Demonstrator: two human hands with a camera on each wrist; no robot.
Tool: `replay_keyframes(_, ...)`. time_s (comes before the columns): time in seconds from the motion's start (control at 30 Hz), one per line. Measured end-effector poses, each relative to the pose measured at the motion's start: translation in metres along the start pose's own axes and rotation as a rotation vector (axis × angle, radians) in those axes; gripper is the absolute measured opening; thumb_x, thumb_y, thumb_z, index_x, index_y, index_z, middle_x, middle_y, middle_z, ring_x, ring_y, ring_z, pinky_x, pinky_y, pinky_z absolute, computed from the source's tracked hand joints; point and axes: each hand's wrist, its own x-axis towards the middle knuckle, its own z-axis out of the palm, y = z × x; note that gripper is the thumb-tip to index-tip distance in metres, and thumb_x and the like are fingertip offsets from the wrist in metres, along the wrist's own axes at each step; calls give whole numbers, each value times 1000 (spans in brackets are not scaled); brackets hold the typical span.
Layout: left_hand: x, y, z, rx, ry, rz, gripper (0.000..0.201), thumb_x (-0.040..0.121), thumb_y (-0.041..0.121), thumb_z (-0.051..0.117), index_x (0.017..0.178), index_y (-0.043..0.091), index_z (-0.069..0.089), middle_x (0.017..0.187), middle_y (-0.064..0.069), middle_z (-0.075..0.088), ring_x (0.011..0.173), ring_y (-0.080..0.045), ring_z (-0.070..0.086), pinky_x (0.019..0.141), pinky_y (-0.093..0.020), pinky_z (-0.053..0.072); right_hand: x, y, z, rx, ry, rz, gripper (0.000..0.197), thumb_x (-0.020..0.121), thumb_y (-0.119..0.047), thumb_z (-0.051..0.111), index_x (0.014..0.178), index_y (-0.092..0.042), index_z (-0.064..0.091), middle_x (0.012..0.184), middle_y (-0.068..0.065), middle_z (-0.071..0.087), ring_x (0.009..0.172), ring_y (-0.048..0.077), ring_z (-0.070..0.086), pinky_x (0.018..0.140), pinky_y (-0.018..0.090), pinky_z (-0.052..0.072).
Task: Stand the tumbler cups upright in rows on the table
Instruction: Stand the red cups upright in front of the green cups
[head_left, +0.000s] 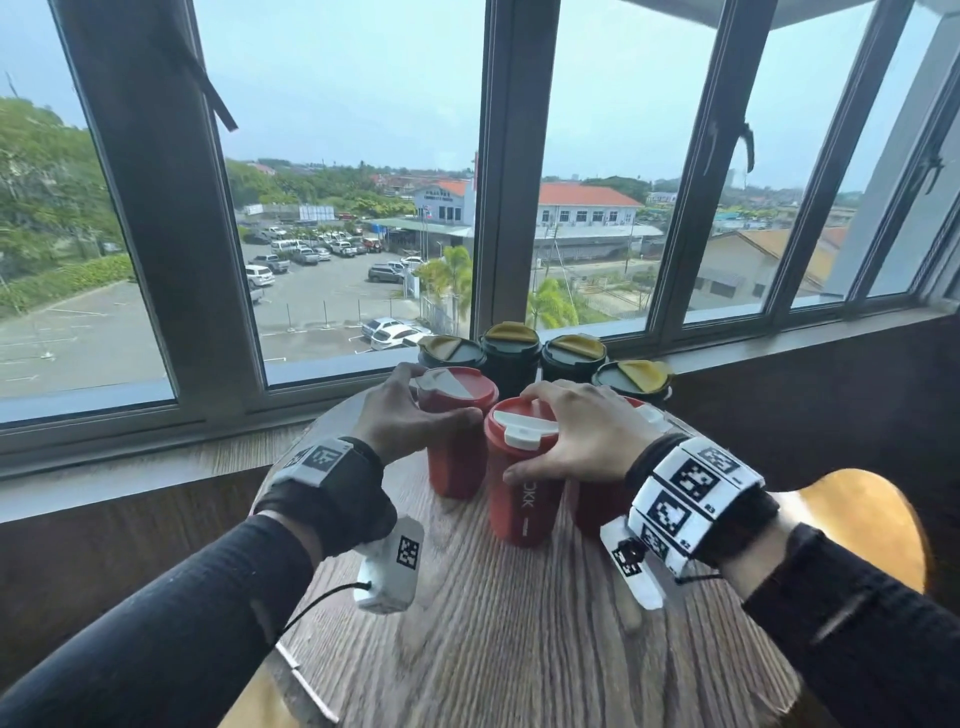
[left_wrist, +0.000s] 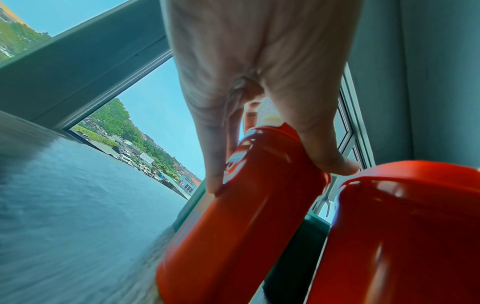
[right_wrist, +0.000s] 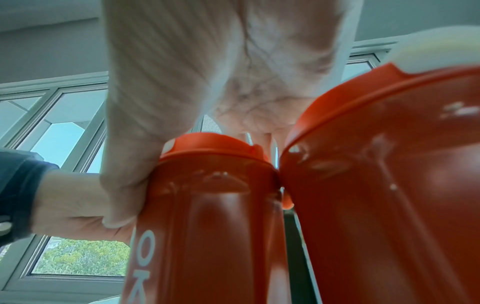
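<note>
Three red tumblers with white flip lids stand upright, close together, on the round wooden table (head_left: 493, 649). My left hand (head_left: 439, 397) grips the left red tumbler (head_left: 457, 467) around its rim, thumb toward me and fingers behind; the same tumbler (left_wrist: 233, 226) fills the left wrist view. My right hand (head_left: 519, 436) grips the top of the middle red tumbler (head_left: 524, 509), with its thumb (right_wrist: 124, 185) on the side below the lid. The third red tumbler (head_left: 595, 506) is partly hidden under my right wrist. Several dark green tumblers (head_left: 509, 348) with yellow lids stand in an arc behind.
The table stands against a window sill (head_left: 156, 467), with large windows beyond. A rounded wooden seat (head_left: 857, 525) is at the right of the table. Bare wood grain spreads across the near half of the table.
</note>
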Motion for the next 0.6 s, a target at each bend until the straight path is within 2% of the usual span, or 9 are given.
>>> replay_keyframes(0.1, 0, 0, -2, -24, -32, -14, 82, 52, 49, 85, 119, 19, 47, 87, 8, 60, 83, -15, 64, 72, -42, 60, 2, -3, 1, 4, 7, -17, 82, 56, -69, 68, 117, -19, 52, 103, -2, 62, 87, 15, 57, 72, 26, 37)
replay_keyframes(0.27, -2, -1, -5, -64, -69, -20, 87, 55, 44, 84, 125, 15, 42, 99, -3, 60, 86, -22, 65, 69, -46, 60, 5, -4, 1, -4, 0, -4, 84, 53, -71, 69, 117, -19, 51, 103, -3, 61, 87, 15, 57, 72, 27, 39)
replay_keyframes(0.33, -3, -1, -4, -50, -80, -9, 86, 58, 41, 84, 127, 14, 41, 104, -7, 61, 87, -24, 65, 70, -47, 59, 4, -3, 0, -2, -10, 2, 90, 51, -72, 69, 122, -20, 48, 109, -2, 61, 92, 15, 57, 77, 30, 42)
replay_keyframes(0.4, -2, -1, -5, 15, -81, 11, 87, 59, 44, 83, 130, 15, 40, 113, -10, 62, 95, -25, 64, 80, -44, 57, 3, -2, -1, -4, -30, 8, 100, 50, -73, 69, 130, -19, 42, 120, 1, 58, 103, 18, 56, 87, 34, 44)
replay_keyframes(0.47, -2, 0, -6, 103, -47, 69, 86, 60, 49, 80, 130, 16, 41, 121, -11, 60, 102, -24, 61, 87, -38, 52, 2, -1, -2, -12, -38, 9, 113, 48, -76, 68, 138, -18, 31, 134, 5, 51, 118, 21, 50, 99, 39, 39)
replay_keyframes(0.53, -5, 4, -10, 159, 20, 196, 84, 61, 50, 80, 129, 17, 44, 126, -10, 57, 108, -22, 56, 89, -34, 47, -1, 2, -6, -12, -16, 22, 122, 45, -79, 66, 142, -20, 23, 144, 5, 40, 130, 22, 40, 107, 42, 31)
replay_keyframes(0.6, -10, 14, -16, 196, 39, 364, 84, 61, 53, 78, 130, 20, 45, 130, -7, 53, 110, -17, 50, 92, -34, 43, -9, 10, -11, -2, 63, 61, 125, 42, -82, 63, 143, -23, 20, 147, 4, 36, 132, 22, 35, 108, 43, 28)
